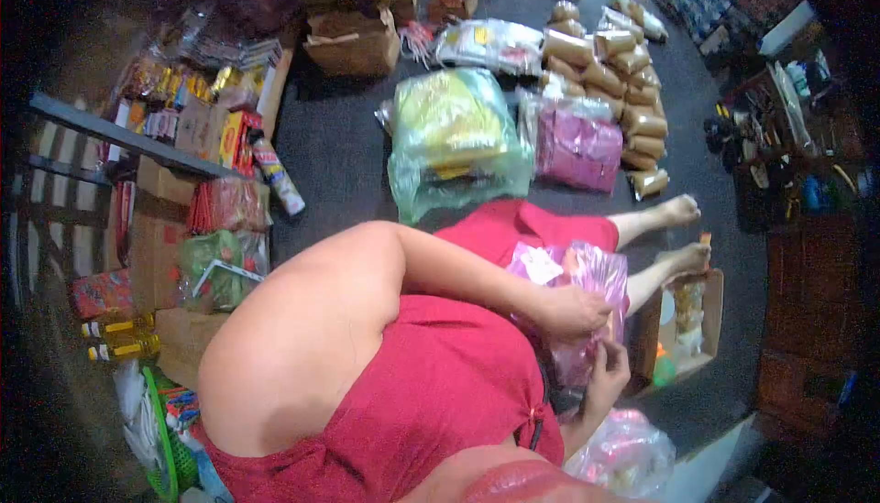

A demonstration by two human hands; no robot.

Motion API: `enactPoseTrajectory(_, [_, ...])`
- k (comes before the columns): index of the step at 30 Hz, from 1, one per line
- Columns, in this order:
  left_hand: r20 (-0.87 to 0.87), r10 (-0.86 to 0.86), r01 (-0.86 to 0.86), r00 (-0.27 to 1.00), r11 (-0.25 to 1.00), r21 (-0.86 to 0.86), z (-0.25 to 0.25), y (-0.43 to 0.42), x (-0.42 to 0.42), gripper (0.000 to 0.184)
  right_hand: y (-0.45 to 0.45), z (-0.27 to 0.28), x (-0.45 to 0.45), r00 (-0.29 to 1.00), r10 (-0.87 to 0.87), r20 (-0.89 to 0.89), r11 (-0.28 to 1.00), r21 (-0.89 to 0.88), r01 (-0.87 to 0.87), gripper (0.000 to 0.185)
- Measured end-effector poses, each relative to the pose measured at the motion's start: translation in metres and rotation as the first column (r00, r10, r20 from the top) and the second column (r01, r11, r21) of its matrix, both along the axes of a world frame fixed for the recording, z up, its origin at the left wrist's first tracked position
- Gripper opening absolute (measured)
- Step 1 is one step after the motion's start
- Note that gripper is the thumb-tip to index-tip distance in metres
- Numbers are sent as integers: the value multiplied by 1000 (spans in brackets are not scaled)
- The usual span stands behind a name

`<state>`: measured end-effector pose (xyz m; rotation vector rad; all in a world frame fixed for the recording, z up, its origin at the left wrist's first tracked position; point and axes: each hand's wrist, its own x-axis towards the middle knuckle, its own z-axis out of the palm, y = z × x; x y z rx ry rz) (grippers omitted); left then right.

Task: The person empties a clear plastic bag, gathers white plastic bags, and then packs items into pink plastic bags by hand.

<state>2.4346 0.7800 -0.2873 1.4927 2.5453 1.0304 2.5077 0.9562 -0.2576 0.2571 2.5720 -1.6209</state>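
A pink translucent plastic bag (587, 269) with a white mark lies across my lap. My left hand (576, 311) is closed over the bag, its fingertips together at the bag's edge. Close below it, my right hand (607, 377) pinches the same bag's edge between thumb and fingers. What the bag holds is hard to make out. Beyond my right hand stands an open cardboard box (710, 329) with small packets and a green-capped item inside. A clear plastic bag with pink contents (628, 453) rests beside my right forearm.
A green plastic bag of yellow packs (454, 127) and a magenta pack (579, 147) lie on the dark floor mat (321, 136). Several brown packets (632, 82) are piled behind. Crowded shelves (183, 123) and a spray can (278, 173) stand at the left.
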Motion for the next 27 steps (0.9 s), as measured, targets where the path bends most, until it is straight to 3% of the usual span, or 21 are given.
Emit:
enactPoseTrajectory(6, [76,-13,20,997,996,-84,7,-3,-5,26,-4,-12,0,999,-22,-25,994,-111,19,11])
enactPoseTrajectory(9, [65,-95,98,993,994,-43,7,-1,-8,25,-2,-13,4,998,-43,-40,988,-151,36,11])
enactPoseTrajectory(11, [104,-190,203,976,970,-132,13,-1,-7,26,0,-8,8,999,-11,-43,997,-82,7,12])
enactPoseTrajectory(12, [19,-196,197,980,977,-85,-1,6,-8,27,2,-6,10,999,13,-52,1000,-21,-14,12])
enactPoseTrajectory(15, [37,-193,196,981,967,-164,5,10,-3,26,8,-14,15,998,-9,-68,1000,-27,7,11])
enactPoseTrajectory(21, [29,-154,156,988,983,-95,-6,15,-1,26,2,-10,20,994,5,-112,999,35,-1,15])
enactPoseTrajectory(23, [39,-135,137,990,989,-62,0,8,-6,26,-2,-8,20,994,-76,-81,988,-138,65,15])
enactPoseTrajectory(24, [29,-124,126,992,990,-70,4,3,-8,25,-4,1,20,992,-20,-128,997,70,29,15])
enactPoseTrajectory(27, [66,-92,96,994,993,-65,5,-8,-12,28,-1,-5,19,996,-32,-81,999,20,33,15])
